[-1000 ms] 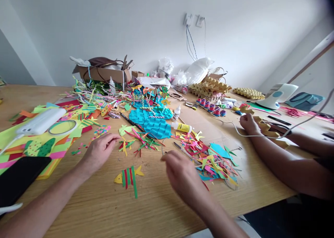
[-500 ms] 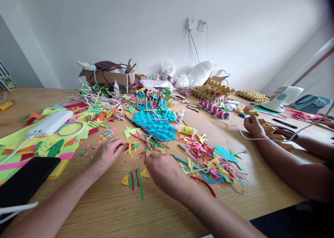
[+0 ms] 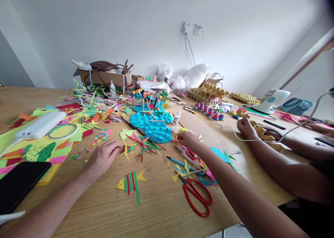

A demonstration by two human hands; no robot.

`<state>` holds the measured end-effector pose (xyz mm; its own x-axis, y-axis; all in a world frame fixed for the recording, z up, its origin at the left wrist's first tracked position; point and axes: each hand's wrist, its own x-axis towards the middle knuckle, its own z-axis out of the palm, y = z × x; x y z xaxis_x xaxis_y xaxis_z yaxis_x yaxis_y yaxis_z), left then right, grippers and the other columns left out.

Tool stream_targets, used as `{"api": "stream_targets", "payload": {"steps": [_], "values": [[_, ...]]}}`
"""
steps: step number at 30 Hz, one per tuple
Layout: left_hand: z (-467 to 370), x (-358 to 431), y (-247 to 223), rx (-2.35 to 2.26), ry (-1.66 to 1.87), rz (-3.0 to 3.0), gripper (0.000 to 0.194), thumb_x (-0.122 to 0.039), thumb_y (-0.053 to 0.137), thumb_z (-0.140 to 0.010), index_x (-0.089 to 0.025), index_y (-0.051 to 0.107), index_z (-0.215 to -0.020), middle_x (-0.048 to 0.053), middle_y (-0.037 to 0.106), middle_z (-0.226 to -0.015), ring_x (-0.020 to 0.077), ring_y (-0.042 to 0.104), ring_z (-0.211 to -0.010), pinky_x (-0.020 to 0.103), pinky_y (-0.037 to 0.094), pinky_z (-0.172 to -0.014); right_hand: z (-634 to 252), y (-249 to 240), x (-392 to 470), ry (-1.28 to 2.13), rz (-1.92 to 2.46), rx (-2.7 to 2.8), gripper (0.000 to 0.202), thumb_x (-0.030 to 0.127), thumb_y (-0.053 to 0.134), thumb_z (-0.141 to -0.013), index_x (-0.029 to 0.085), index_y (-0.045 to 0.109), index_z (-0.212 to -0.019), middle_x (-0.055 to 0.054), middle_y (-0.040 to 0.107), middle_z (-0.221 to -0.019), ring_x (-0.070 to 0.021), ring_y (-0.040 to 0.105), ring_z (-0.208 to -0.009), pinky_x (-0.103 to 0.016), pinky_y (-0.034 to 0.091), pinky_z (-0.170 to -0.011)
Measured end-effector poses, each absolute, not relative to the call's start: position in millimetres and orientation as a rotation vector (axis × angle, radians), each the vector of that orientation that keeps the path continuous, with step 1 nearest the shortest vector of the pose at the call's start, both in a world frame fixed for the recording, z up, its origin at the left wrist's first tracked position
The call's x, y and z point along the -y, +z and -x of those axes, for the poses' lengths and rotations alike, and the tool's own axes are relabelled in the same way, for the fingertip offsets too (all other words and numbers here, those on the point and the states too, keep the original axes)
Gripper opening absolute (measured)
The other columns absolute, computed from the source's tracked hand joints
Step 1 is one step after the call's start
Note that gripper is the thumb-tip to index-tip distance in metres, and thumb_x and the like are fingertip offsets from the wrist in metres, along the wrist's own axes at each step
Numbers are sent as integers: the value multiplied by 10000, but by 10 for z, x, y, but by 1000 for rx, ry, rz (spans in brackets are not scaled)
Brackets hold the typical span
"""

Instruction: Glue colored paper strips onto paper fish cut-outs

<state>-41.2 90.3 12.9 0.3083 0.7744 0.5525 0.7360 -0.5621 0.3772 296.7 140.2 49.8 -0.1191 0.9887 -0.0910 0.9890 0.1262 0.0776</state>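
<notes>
My left hand (image 3: 106, 155) rests on the wooden table, fingers curled together; what they hold, if anything, is hidden. My right hand (image 3: 188, 140) reaches over the paper scraps to the yellow glue tube (image 3: 180, 129). Its fingers are at the tube's near side, and whether they grip it is unclear. Between my forearms lies a paper fish (image 3: 130, 184) with a yellow head, green and red stripes and a yellow tail. One green stripe hangs past its body. Red-handled scissors (image 3: 197, 196) lie right of the fish, partly open, beside a blue pencil (image 3: 180, 163).
Blue scaled paper pieces (image 3: 159, 131) and a white glue bottle (image 3: 176, 117) stand beyond my hands. Coloured paper sheets, a power strip (image 3: 41, 125) and a black phone (image 3: 22, 184) are at left. Another person's arms (image 3: 276, 158) rest at right, near egg cartons.
My right hand has moved forward and right, from beside the fish's tail to the glue tube. The scissors now show fully. My left hand has hardly moved; the view has shifted slightly.
</notes>
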Motion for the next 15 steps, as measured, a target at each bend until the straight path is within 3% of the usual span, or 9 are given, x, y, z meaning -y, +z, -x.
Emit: {"api": "stream_targets", "payload": {"steps": [5,11,15], "values": [[440,-904,187,-1493,1145,-2467,225,-253,377,-798,-200,591,-753,29,672,-743,167,626,-688,246,467,-630,-3006,429,-1498,-39,-1946,-2293,162,193,519,-799,170,648,-895,-65,639,-924,-197,575,-879,-263,413,-683],[449,-907,224,-1527,1162,-2475,224,-246,372,-784,-193,583,-733,26,649,-675,154,595,-585,234,450,-558,-3091,375,-1596,-123,-1884,-2338,220,335,502,-862,140,578,-931,-37,593,-938,-148,565,-829,-344,465,-745],[443,-906,220,-1526,1152,-2472,223,-247,373,-779,-197,585,-730,25,655,-682,156,599,-598,237,455,-575,-3105,354,-1597,-174,-1952,-2420,59,191,569,-770,144,605,-778,-31,595,-796,-160,548,-764,-266,405,-648]]}}
